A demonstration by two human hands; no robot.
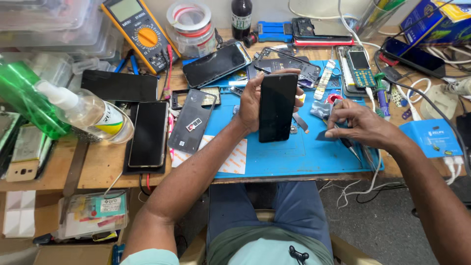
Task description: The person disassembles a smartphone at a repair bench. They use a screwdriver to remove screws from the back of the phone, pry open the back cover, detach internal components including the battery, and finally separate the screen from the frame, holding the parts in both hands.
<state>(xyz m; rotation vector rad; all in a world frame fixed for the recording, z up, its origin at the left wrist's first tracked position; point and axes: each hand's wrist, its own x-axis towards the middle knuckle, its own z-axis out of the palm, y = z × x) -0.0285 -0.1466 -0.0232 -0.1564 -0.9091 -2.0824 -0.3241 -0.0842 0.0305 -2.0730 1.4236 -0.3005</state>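
At the far left of the tabletop [105, 164], a green bottle [22, 98] and a clear spray bottle [91, 110] lie tipped on their sides. Just right of them, a black phone [148, 133] lies face up with a dark slab [120, 85] above it, and a yellow multimeter [139, 33] leans at the back beside a clear tub of tape rolls [192, 27]. Next comes a phone back cover [192, 120], lying flat and overlapping the left edge of the blue work mat [279, 162]; another dark phone [217, 64] rests at an angle above it.

Over the middle of the mat, the left hand [251, 103] wraps around a black smartphone [277, 107], holding it upright with the dark glass toward the camera, thumb on the left edge and fingertips curled over the right edge. An opened phone frame [289, 64] lies behind it.

To the right, the right hand [360, 125] pinches a small dark flat piece [325, 136] between thumb and fingers, close beside the smartphone's lower right side but not touching it. A thin tool [352, 147] lies under this hand on the mat. Farther right sit a small keypad phone [360, 66], white cables [422, 88] and a blue box [434, 137].
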